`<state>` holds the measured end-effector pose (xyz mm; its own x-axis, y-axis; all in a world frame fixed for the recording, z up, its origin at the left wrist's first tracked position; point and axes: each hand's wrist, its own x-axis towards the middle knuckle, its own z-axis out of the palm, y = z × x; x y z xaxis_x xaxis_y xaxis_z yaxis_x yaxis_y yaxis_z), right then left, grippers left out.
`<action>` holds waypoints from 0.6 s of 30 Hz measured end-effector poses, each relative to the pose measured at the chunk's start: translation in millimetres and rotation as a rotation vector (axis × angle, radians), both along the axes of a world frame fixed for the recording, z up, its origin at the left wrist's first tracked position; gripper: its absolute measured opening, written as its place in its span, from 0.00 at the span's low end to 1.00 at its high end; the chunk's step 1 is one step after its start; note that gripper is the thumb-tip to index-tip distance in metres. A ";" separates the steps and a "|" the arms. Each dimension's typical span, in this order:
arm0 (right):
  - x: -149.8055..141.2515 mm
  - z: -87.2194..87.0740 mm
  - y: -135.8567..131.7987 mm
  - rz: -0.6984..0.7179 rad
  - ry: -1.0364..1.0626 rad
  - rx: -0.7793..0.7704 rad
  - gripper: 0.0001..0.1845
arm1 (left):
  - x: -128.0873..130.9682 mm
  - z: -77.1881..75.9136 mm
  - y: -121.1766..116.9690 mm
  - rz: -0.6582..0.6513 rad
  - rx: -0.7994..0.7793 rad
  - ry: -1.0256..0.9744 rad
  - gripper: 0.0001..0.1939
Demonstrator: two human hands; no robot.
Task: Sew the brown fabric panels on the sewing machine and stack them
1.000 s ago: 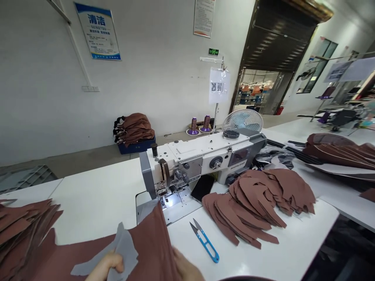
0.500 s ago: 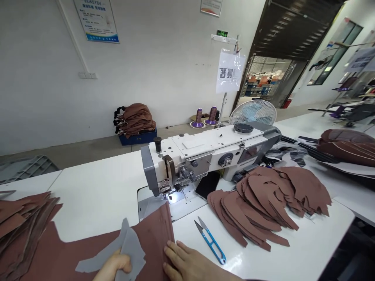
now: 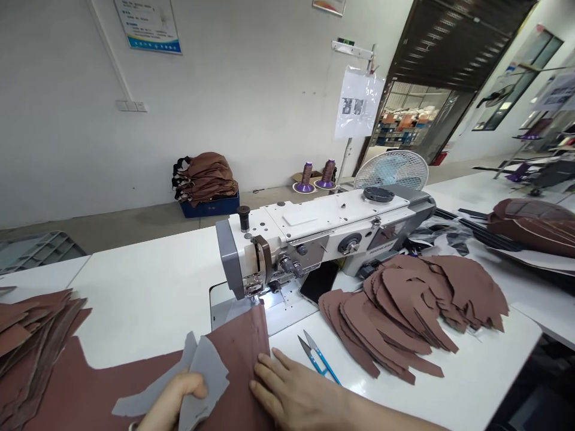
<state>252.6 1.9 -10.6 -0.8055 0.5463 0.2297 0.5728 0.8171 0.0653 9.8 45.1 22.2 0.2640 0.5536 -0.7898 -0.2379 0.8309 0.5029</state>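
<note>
Left hand (image 3: 173, 402): fingers clenched on a grey piece (image 3: 210, 374). Right hand (image 3: 296, 398): fingers spread flat, released, pressing a brown panel (image 3: 238, 359). Panel: on the table (image 3: 144, 287), top end at the foot (image 3: 254, 292) of a sewing machine (image 3: 341, 233). Snips (image 3: 314, 357): just beside the right hand. Cut pieces (image 3: 395, 317): heaped nearby. Risks: a slackened right hand could let the panel shift out of line; a loose pinch could drop the grey piece — and a careless slide could catch the snips' points.
</note>
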 end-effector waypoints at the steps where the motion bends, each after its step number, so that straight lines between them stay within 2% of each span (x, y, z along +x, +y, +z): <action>1: 1.3 3.5 1.0 -0.009 0.000 -0.020 0.25 | 1.7 -1.2 2.1 0.013 0.009 0.009 0.05; 5: 3.0 2.6 4.5 -0.027 -0.013 -0.059 0.25 | 6.8 -3.8 10.6 0.019 -0.006 0.061 0.05; 12: -0.5 -31.7 4.8 -0.066 0.079 -0.026 0.23 | 9.3 -5.7 11.5 0.020 0.055 0.120 0.05; 18: -2.1 -44.3 9.5 -0.125 0.160 -0.044 0.24 | 9.8 -15.7 13.6 -0.027 0.264 0.143 0.11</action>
